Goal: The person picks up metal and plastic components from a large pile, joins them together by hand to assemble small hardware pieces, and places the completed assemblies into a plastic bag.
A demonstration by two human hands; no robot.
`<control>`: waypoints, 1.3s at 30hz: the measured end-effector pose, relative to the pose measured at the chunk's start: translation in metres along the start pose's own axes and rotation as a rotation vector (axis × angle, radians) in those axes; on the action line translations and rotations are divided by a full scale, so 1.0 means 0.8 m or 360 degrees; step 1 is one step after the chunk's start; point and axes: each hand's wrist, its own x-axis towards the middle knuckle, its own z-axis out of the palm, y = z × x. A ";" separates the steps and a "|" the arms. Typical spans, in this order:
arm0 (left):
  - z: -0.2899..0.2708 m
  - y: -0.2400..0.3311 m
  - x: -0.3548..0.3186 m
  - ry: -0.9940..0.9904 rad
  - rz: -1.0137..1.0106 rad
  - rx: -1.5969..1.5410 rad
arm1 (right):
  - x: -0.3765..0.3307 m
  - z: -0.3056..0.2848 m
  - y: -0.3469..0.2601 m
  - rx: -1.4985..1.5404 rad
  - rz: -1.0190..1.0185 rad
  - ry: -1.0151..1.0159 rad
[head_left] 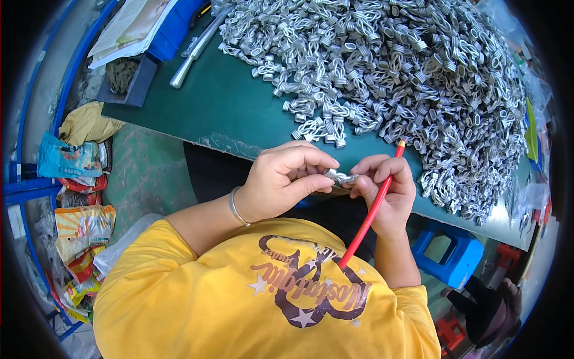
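Observation:
Between my two hands, just off the table's near edge, is a small silvery metal part (339, 176) with a ribbed, looped shape. My left hand (281, 179) pinches one end of it between thumb and forefinger. The other end is in the fingertips of my right hand (387, 190). That same hand also carries a red pencil (372, 209), slanting across the palm with its tip pointing up and away. Beyond my hands a big heap of similar metal parts (382, 66) covers much of the green table (197, 110).
At the table's far left lie a silver tool (197, 51), a blue bin (173, 30) with papers, and a grey box (128, 84) holding a dark cloth. Bags (84, 221) line a blue rack on the left. A blue stool (447, 254) stands at lower right, near another person (490, 311).

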 end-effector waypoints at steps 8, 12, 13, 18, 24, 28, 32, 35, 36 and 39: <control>0.005 -0.002 0.000 0.0056 0.0096 0.0018 | -0.006 0.007 0.001 -0.0529 -0.0744 0.0067; 0.010 -0.008 -0.004 0.0039 -0.0079 -0.0473 | -0.002 0.009 -0.010 -0.0508 -0.0950 -0.0075; 0.007 -0.009 -0.007 0.0038 -0.0077 -0.0474 | -0.001 0.008 -0.012 -0.0476 -0.0964 -0.0167; -0.021 -0.021 -0.050 -0.0267 -0.0686 -0.0744 | 0.011 0.005 0.000 -0.0849 -0.0642 0.0137; -0.023 -0.045 -0.064 0.0012 -0.0948 -0.0432 | 0.040 0.017 0.005 -0.1394 -0.0693 -0.0042; -0.018 -0.033 -0.053 -0.0224 -0.1019 -0.0239 | 0.044 0.011 0.013 -0.1558 -0.0783 -0.0028; -0.020 -0.014 -0.041 -0.0420 -0.0640 0.0077 | 0.024 0.001 0.011 -0.1065 -0.0469 0.0207; -0.011 -0.010 -0.031 -0.0154 -0.0646 -0.0368 | 0.010 0.001 -0.009 -0.0227 0.0020 0.0234; -0.006 0.000 -0.020 -0.0065 -0.0652 -0.0462 | 0.006 0.000 -0.015 -0.0019 0.0131 0.0232; 0.004 0.004 -0.002 0.0032 -0.0520 -0.0606 | -0.003 -0.002 -0.013 0.0301 0.0213 0.0175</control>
